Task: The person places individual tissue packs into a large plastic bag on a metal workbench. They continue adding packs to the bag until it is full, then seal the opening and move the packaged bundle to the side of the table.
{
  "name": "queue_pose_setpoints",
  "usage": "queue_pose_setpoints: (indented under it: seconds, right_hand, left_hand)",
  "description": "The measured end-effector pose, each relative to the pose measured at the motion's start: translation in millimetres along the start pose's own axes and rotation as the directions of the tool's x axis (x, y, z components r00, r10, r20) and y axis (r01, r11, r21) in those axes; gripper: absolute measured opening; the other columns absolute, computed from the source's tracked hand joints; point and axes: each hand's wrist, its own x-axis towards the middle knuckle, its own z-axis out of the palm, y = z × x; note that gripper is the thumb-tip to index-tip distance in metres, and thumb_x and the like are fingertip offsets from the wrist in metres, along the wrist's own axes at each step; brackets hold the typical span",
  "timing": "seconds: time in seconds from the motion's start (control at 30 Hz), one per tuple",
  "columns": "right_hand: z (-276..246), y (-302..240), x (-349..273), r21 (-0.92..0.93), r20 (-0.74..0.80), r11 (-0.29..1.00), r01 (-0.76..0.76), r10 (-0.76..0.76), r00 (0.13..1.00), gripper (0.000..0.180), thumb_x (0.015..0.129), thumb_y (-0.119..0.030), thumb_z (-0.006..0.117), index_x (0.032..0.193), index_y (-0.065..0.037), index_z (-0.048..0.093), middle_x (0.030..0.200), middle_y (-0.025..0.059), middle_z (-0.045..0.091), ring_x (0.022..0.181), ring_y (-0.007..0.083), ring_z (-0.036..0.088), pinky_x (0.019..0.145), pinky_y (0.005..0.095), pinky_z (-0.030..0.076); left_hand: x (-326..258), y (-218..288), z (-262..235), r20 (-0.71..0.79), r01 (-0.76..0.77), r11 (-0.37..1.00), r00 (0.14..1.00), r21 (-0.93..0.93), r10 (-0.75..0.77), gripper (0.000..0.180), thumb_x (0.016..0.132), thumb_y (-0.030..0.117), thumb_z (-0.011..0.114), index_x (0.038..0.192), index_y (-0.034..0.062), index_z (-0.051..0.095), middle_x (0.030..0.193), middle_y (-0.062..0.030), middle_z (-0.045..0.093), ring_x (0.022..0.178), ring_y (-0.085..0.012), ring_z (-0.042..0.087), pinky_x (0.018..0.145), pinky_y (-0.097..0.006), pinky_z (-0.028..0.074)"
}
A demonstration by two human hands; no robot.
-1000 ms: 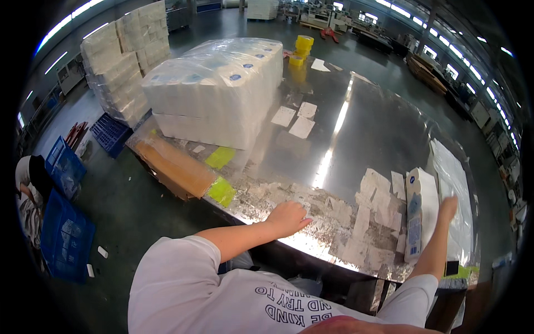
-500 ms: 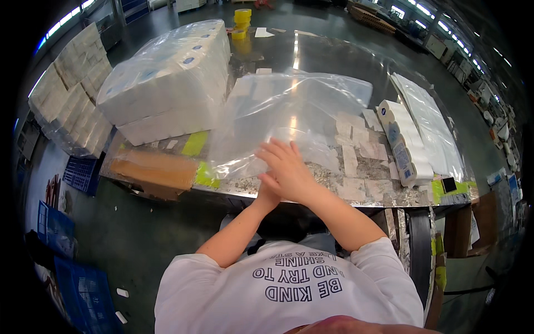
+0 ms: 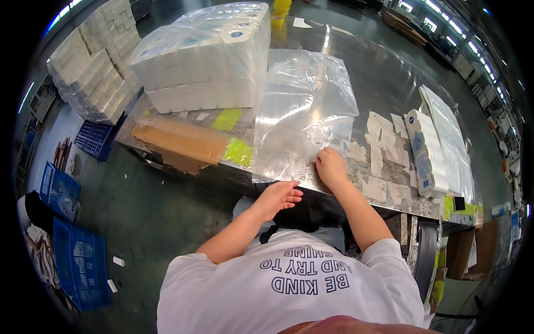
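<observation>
A clear plastic bag (image 3: 303, 106) lies flat on the metal-topped table, its near end by the front edge. My right hand (image 3: 332, 168) is closed at the bag's near right corner, fingers curled onto the film; the fingertips are partly hidden. Just off the table's front edge, my left hand (image 3: 277, 199) is open, palm turned inward and fingers loosely stretched to the right. Its thumb is close to the bag's near edge; no held thing shows in it.
A large wrapped bale of paper rolls (image 3: 203, 61) stands at the left. At the right lie a pack of rolls (image 3: 427, 153) and a stack of white plastic bags (image 3: 450, 142). A brown cardboard piece (image 3: 178, 139) covers the front left edge. Blue crates (image 3: 80, 261) stand on the floor.
My hands have come apart: the left moved down to the table edge, the right shifted right and closed. The plastic bag now lies straighter, its long side pointing away from me. The view has shifted.
</observation>
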Motion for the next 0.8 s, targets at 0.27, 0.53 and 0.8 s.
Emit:
queue_pose_setpoints:
  seconds: [0.27, 0.53, 0.8]
  right_hand:
    - [-73, -40, -66, 0.035, -0.068, 0.999, 0.012, -0.009, 0.998, 0.010, 0.076, -0.005, 0.064, 0.085, -0.007, 0.063, 0.078, 0.0102, 0.054, 0.076, 0.0313, 0.059, 0.063, 0.0421, 0.048]
    - [-90, -21, -112, 0.119, 0.140, 0.992, 0.029, -0.045, 0.989, 0.048, 0.076, -0.005, 0.067, 0.123, -0.015, 0.064, 0.089, 0.0090, 0.054, 0.082, 0.0272, 0.056, 0.068, 0.0384, 0.047]
    - [-95, -46, -91, 0.461, 0.150, 0.885, -0.065, -0.005, 0.989, 0.052, 0.079, -0.024, 0.074, 0.122, -0.001, 0.056, 0.110, 0.0162, 0.058, 0.100, 0.0346, 0.056, 0.087, 0.0410, 0.048]
  left_hand:
    - [-4, 11, 29, 0.070, -0.153, 0.988, 0.986, -0.016, 0.154, 0.057, 0.101, 0.042, 0.046, 0.144, 0.0049, 0.037, 0.136, -0.0144, 0.051, 0.120, -0.0235, 0.052, 0.090, -0.034, 0.047]
    - [-3, 4, 46, 0.006, -0.075, 0.996, 0.997, 0.048, 0.075, 0.036, 0.098, 0.030, 0.054, 0.121, 0.0023, 0.059, 0.119, -0.0095, 0.063, 0.105, -0.0185, 0.061, 0.084, -0.029, 0.049]
    - [12, -20, 40, 0.063, -0.330, 0.780, 0.934, 0.531, 0.352, 0.021, 0.095, 0.020, 0.057, 0.092, 0.0016, 0.067, 0.089, -0.0056, 0.068, 0.085, -0.0152, 0.061, 0.075, -0.027, 0.046]
